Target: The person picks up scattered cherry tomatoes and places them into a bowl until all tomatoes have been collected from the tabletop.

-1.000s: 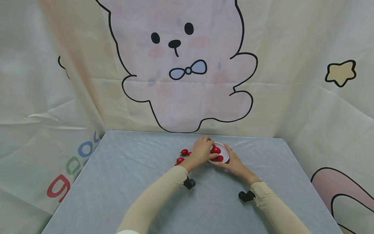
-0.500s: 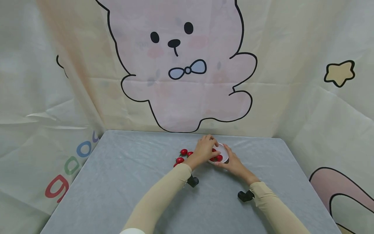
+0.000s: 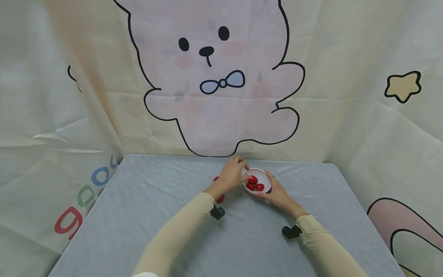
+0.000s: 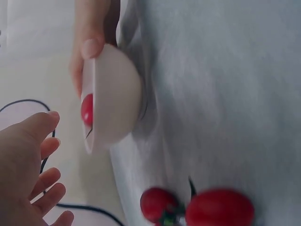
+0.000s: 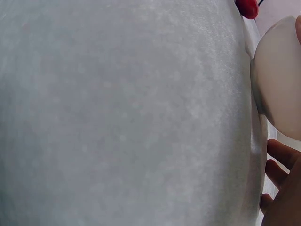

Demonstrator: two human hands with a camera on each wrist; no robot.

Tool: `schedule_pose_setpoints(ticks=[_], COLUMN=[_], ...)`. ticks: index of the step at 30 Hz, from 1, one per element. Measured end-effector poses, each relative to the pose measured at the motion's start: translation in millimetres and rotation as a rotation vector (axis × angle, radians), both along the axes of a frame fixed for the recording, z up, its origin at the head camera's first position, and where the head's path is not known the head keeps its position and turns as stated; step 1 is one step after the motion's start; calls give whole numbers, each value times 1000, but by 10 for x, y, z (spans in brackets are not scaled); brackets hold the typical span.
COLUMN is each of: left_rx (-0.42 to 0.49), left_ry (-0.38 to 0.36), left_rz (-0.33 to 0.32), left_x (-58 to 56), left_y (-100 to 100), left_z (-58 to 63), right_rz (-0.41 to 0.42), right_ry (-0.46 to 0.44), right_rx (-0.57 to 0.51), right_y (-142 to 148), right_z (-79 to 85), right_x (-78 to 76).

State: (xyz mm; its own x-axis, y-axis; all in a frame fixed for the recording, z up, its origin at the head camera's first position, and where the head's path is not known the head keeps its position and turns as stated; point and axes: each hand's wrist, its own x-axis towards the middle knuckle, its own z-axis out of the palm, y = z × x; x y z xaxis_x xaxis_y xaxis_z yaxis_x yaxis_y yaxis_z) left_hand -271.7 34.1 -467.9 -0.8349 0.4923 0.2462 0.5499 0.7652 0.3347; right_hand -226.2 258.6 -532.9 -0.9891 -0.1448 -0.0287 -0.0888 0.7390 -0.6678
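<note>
A small white bowl (image 3: 262, 175) stands on the cloth near the far edge with red cherry tomatoes (image 3: 253, 179) inside. My right hand (image 3: 279, 195) holds it from the right, its thumb over the rim in the left wrist view. Just left of the rim is my left hand (image 3: 230, 175); in the left wrist view its fingers are apart and loosely bent, with nothing between them. More cherry tomatoes (image 4: 219, 207) with green stems lie on the cloth beside the left wrist, mostly hidden by that arm in the head view.
Grey cloth (image 3: 249, 238) covers the table. A printed curtain (image 3: 221, 115) with a cartoon bear hangs right behind the far edge and along both sides. Each wrist bears a black camera mount (image 3: 292, 232).
The left hand has drawn back leftward from over the bowl, letting go of a cherry tomato that now lies inside. The right hand and the bowl have stayed about where they were.
</note>
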Motion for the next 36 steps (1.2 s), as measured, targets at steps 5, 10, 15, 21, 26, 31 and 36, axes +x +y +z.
schedule_pose_setpoints(ticks=[5,10,15,21,26,31,36], left_rx=[41,75,87,93,101,126,176], left_ry=[-14,-25,-54,-123,-166,-215,-322], left_rz=[-9,-8,13,30,35,25,12], left_x=[-27,-64,-87,-103,-120,-144,-148], left_y=[-234,-479,-695,-889,-1011,-1087,-1120], left_z=[76,112,73,-52,-183,-303,-406], right_rz=[-3,-9,-8,-6,-8,-11,-5], right_ry=[-11,-13,-10,1,-26,-28,-16], right_rx=[0,-16,-9,7,1,-4,0], right_y=[7,19,19,24,19,13,11], right_z=[15,28,34,26,20,11,-7], right_x=[-4,9,9,-1,11,16,8])
